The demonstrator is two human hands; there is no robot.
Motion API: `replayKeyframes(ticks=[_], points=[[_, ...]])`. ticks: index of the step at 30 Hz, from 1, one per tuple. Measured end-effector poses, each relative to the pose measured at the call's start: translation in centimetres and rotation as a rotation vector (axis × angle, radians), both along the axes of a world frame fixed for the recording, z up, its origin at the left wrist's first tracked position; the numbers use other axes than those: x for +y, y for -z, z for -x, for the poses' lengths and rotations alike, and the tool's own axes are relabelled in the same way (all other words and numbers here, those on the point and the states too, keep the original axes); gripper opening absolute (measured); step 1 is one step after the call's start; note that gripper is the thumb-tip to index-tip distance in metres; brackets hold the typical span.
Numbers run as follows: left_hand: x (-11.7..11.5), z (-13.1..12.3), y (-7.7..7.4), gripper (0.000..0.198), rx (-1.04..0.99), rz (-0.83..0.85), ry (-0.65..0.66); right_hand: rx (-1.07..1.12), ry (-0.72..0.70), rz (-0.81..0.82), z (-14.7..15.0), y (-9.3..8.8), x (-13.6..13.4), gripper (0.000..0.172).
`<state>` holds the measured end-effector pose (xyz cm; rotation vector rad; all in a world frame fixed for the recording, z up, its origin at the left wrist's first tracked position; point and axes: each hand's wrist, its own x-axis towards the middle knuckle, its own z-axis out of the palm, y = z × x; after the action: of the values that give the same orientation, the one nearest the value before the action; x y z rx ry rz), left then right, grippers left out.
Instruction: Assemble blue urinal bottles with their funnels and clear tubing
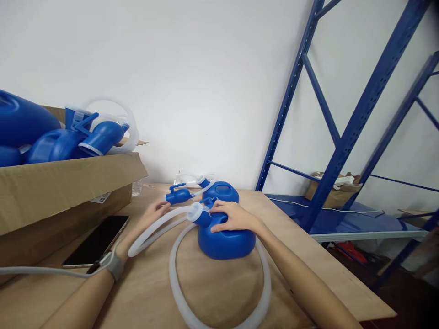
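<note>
Brown cardboard box filled with blue bottles; rounded blue plastic jug clasped beneath right hand; left hand apart, grip unclear.

Dark-screened phone, blue rack bearing a carton, white wall

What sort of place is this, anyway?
Probably a storeroom or small packing area: there's blue metal racking on the right and an open cardboard box heaped with blue plastic containers on the left.
</note>
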<state>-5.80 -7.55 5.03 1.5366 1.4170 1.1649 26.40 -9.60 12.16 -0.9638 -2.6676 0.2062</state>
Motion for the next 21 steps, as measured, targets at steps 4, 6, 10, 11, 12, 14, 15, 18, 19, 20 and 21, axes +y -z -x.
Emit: replayKeyframes(ticks=[4,6,10,11,12,14,15,18,19,20,21], points=[[-1.3,2.0,-4.4,0.072,-0.088,-0.039,0.084,-0.001,0.008,0.02,1.1,-0.4,0.7,0.048],[-2.8,1.6,-6.6,0.07,0.03,-0.13,0.173,-0.038,0.027,-0.021,1.9,-0.5,0.8,0.048],[-5.0,-1.9,-8.9,0.074,0.516,-0.261,0.406,-0.118,0.012,-0.136,3.7,-0.6,0.8,0.059],[-5.1,-3.0,-9.0,0.078,0.635,-0.302,0.464,-0.135,0.006,-0.156,3.9,-0.5,0.8,0.061],[-4.9,-3.9,-9.0,0.083,0.714,-0.332,0.477,-0.149,0.001,-0.171,4.1,-0.5,0.9,0.063],[-4.1,-5.2,-8.8,0.087,0.832,-0.329,0.462,-0.163,-0.011,-0.177,4.1,-0.5,1.1,0.064],[-3.7,-5.6,-8.8,0.085,0.864,-0.316,0.461,-0.162,-0.015,-0.171,3.9,-0.5,1.2,0.063],[-2.9,-5.9,-9.2,0.07,0.908,-0.316,0.48,-0.15,-0.025,-0.139,3.5,-0.5,1.6,0.061],[-2.8,-5.9,-9.5,0.063,0.922,-0.325,0.49,-0.153,-0.031,-0.126,3.4,-0.5,1.7,0.061],[-2.8,-5.8,-9.9,0.058,0.941,-0.327,0.497,-0.16,-0.04,-0.114,3.4,-0.5,1.7,0.06],[-2.8,-5.8,-10.4,0.053,0.965,-0.318,0.508,-0.168,-0.047,-0.104,3.3,-0.5,1.8,0.06]])
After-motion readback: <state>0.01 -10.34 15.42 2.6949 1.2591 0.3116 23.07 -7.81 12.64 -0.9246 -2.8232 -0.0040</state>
